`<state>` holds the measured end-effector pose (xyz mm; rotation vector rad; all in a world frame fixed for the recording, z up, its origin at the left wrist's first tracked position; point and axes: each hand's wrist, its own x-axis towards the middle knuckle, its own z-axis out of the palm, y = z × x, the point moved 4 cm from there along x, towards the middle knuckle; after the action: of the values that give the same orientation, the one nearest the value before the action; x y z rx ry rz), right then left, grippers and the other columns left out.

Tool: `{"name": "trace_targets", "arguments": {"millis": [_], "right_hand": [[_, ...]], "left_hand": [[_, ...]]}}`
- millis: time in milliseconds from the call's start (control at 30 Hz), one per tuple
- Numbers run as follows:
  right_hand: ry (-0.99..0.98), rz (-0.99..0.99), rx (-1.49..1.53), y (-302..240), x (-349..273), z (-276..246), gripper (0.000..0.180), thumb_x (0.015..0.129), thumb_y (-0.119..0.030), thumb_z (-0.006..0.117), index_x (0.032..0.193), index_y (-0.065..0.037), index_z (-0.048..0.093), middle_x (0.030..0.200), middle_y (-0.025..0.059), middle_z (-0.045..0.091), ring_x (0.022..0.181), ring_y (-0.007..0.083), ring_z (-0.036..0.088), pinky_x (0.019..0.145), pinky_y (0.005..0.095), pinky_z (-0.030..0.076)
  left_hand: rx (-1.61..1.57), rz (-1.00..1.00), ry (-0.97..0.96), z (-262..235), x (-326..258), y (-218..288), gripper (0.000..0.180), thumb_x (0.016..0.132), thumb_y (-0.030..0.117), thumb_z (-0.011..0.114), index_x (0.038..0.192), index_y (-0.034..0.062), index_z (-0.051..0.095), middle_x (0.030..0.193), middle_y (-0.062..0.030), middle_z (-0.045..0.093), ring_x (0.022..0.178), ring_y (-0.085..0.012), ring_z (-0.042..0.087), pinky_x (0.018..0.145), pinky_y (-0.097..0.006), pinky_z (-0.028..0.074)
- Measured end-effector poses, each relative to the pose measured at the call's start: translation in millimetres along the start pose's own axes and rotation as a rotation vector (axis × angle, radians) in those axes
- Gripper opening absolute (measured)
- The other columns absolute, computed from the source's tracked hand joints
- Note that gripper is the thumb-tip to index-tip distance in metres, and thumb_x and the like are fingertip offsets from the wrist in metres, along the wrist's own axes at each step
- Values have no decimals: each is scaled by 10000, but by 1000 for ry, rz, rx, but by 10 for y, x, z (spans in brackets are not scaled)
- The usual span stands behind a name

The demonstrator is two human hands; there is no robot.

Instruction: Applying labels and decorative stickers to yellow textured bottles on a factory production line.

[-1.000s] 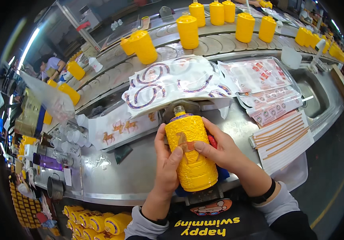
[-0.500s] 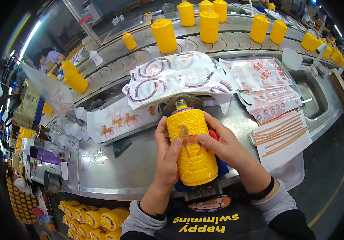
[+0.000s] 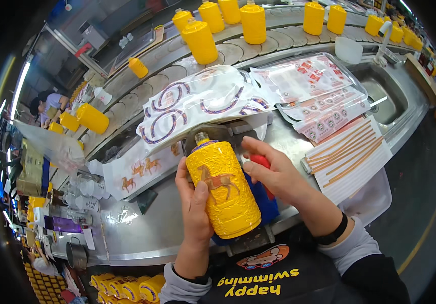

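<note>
A yellow embossed bottle (image 3: 223, 207) with a clear neck leans slightly in my left hand (image 3: 195, 213), whose fingers wrap its left side. A brown horse decal (image 3: 218, 182) shows on its front, and a patterned purple band rings its shoulder. My right hand (image 3: 279, 175) is just off the bottle's right side, thumb and fingers apart. Between and behind those fingers is a red object (image 3: 261, 161), partly hidden, so its kind is unclear. Blue material (image 3: 266, 205) shows behind the bottle.
Beyond the bottle lie sheets of curved purple decals (image 3: 165, 124), a horse decal sheet (image 3: 142, 169), bagged red-printed sheets (image 3: 324, 114) and brown strips on white paper (image 3: 350, 154). Yellow bottles (image 3: 253, 25) stand on the conveyor (image 3: 279, 38). A sink (image 3: 383, 104) is at right.
My right hand has come off the bottle, its thumb lifted from the horse decal. The bottle stays in my left hand and has tilted slightly. The whole view has shifted.
</note>
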<state>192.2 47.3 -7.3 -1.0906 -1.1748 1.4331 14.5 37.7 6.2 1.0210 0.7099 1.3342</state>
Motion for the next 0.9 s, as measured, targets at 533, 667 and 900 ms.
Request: {"name": "trace_targets", "arguments": {"millis": [533, 667, 900], "right_hand": [[194, -309, -329, -344, 37, 35, 206, 887, -200, 636, 938, -17, 555, 701, 190, 632, 681, 299, 676, 592, 378, 518], [258, -300, -226, -142, -103, -144, 213, 885, -185, 654, 1008, -25, 588, 834, 145, 675, 742, 218, 675, 663, 324, 524], [139, -283, -44, -221, -70, -77, 235, 903, -178, 642, 1067, -22, 578, 897, 140, 668, 815, 193, 654, 734, 311, 513]], "left_hand": [[59, -28, 25, 51, 18, 6, 695, 942, 270, 523, 1473, 41, 137, 1427, -163, 337, 1313, -291, 419, 1094, -440, 361], [81, -43, 26, 69, 7, 7, 676, 951, 265, 486, 1481, 42, 129, 1446, -167, 333, 1321, -297, 415, 1091, -440, 364], [101, -35, 26, 73, 6, 0, 692, 951, 285, 480, 1487, 44, 115, 1452, -164, 341, 1323, -300, 416, 1080, -439, 376]]}}
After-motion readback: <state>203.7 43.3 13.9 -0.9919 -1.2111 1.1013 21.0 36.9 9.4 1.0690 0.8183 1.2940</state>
